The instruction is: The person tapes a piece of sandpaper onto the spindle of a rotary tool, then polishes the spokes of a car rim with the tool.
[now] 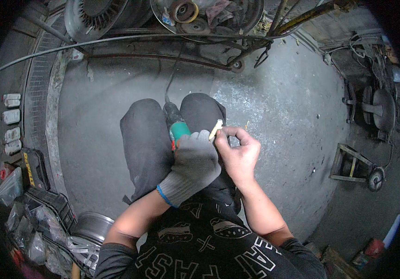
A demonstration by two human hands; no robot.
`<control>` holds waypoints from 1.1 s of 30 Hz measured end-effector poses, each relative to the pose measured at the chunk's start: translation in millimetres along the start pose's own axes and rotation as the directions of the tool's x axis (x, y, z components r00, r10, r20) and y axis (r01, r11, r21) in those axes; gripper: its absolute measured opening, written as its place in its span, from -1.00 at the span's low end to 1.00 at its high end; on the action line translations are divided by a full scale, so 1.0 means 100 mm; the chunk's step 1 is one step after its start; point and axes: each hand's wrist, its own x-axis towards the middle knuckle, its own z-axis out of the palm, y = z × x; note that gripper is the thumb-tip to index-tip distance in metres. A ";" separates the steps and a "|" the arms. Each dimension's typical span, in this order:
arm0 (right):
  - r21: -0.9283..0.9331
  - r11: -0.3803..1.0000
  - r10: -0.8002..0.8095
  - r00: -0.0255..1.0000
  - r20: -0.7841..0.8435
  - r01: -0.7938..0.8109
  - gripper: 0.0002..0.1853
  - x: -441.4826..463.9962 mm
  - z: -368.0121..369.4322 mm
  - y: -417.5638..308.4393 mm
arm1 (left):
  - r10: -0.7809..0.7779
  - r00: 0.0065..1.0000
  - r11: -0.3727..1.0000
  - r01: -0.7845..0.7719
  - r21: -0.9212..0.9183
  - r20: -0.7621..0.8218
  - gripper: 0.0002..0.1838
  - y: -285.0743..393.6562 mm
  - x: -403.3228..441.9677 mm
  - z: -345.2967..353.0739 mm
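Observation:
My left hand (pixel 194 160), in a grey knitted glove with a blue cuff, is closed round a green power tool (pixel 179 130) held between my knees. The tool's dark end and cord point away from me. Bare and pinched, my right hand (pixel 240 153) holds a small pale yellow piece (pixel 216 129) between thumb and forefinger, close beside the gloved knuckles. The glove hides the near part of the tool.
A metal rack bar (pixel 158 56) crosses the top, with a basin of parts (pixel 255 23) behind it. Wheel rims (pixel 93 225) and bagged items (pixel 37 246) lie at lower left. White bottles (pixel 11 116) line the left. A triangular wheeled frame (pixel 348 162) stands at right.

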 end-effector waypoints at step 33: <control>0.281 0.926 0.152 0.930 0.335 -0.253 -0.87 0.15 -0.15 0.28 | -0.033 0.998 0.998 0.035 -0.046 0.059 -0.79 0.06 0.08 -0.24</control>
